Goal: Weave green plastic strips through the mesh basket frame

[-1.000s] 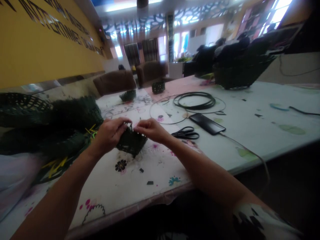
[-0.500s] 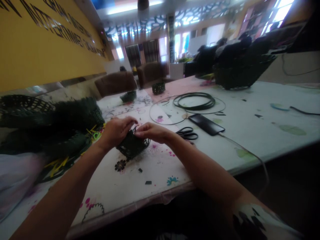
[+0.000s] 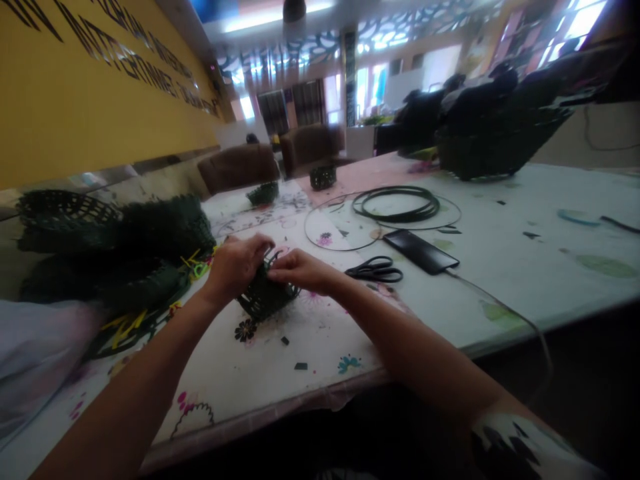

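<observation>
A small dark green woven basket (image 3: 269, 293) rests on the patterned tablecloth in front of me, tilted between my hands. My left hand (image 3: 239, 263) grips its left upper side, with fingers curled over the rim. At the top edge, my right hand (image 3: 299, 268) pinches part of the basket between thumb and fingers; the exact strip is too small to make out. Black scissors (image 3: 375, 269) lie just right of my right wrist.
A phone (image 3: 421, 251) with a cable and a coil of green strip (image 3: 396, 203) lie beyond the scissors. Stacked dark baskets (image 3: 160, 227) stand at left, a large one (image 3: 500, 143) at back right. Two small baskets sit farther back. People sit in the background.
The whole view has shifted slightly, so things appear a little farther right. Both hands keep their hold on the small basket, and my right hand has moved slightly down along its edge.
</observation>
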Demonstrator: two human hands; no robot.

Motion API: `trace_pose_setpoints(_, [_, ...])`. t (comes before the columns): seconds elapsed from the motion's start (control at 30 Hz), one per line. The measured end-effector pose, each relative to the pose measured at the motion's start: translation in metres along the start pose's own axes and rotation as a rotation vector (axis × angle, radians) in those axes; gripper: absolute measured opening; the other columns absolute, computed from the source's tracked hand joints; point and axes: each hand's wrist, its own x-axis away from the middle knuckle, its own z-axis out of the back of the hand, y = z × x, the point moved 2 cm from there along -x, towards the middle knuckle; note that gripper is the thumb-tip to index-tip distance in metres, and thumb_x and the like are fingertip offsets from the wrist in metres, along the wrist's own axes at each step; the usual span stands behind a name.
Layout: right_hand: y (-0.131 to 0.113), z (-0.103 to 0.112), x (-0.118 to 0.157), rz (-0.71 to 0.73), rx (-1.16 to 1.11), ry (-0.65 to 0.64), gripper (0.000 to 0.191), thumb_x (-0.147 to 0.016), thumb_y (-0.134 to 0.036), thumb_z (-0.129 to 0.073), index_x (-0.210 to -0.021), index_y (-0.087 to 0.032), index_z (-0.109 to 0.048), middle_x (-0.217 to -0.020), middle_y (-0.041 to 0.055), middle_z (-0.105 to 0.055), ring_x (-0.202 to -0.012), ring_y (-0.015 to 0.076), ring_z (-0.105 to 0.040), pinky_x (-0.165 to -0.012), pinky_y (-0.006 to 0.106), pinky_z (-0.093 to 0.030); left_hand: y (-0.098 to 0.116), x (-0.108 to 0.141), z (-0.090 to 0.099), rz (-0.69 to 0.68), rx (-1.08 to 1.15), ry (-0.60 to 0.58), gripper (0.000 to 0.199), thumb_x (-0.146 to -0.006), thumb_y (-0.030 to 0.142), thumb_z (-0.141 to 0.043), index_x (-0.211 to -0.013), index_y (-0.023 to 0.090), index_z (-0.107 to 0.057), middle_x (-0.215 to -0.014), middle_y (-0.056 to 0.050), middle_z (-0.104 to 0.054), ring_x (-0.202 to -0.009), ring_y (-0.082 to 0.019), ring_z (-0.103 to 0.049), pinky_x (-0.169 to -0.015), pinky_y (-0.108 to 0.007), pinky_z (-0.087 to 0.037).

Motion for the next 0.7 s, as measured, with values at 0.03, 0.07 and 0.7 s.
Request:
trace_pose_setpoints(0.03, [0.0,-0.001,0.0,0.001,-0.045,-0.02,0.043,-0.08,-0.048,-0.067,-0.059,-0.016,-0.047,-0.056,-0.0069,-0.035,-0.057,0.0071,-0.029,-0.054,0.025,-0.02,0.0,0.002,0.001,0.002,0.021,0.022,0.037,-0.1,0.038,-0.037,-0.104,0.021,-0.069,-0.082,-0.005,-0.073,-0.072,-0.021,-0.062,-0.075,-0.032,-0.044])
trace_pose_setpoints(0.07, [0.001,-0.002,0.001,-0.001,-0.083,-0.039,0.047,-0.078,-0.053,-0.069,-0.059,-0.016,-0.047,-0.057,-0.0069,-0.035,-0.058,0.0072,-0.029,-0.055,0.024,-0.02,0.0,0.005,0.003,0.001,0.035,0.045,0.036,-0.1,0.038,-0.037,-0.103,0.021,-0.069,-0.082,-0.005,-0.073,-0.072,-0.02,-0.062,-0.076,-0.032,-0.044])
trace_pose_setpoints(0.7, [0.004,-0.012,0.004,-0.128,-0.147,-0.241,0.056,-0.068,-0.06,-0.077,-0.054,-0.017,-0.044,-0.053,-0.0089,-0.033,-0.054,0.0057,-0.027,-0.052,0.024,-0.022,0.018,0.021,0.001,-0.122,-0.12,0.033,0.031,-0.098,0.028,-0.039,-0.101,0.019,-0.069,-0.074,-0.006,-0.072,-0.065,-0.021,-0.065,-0.072,-0.035,-0.043])
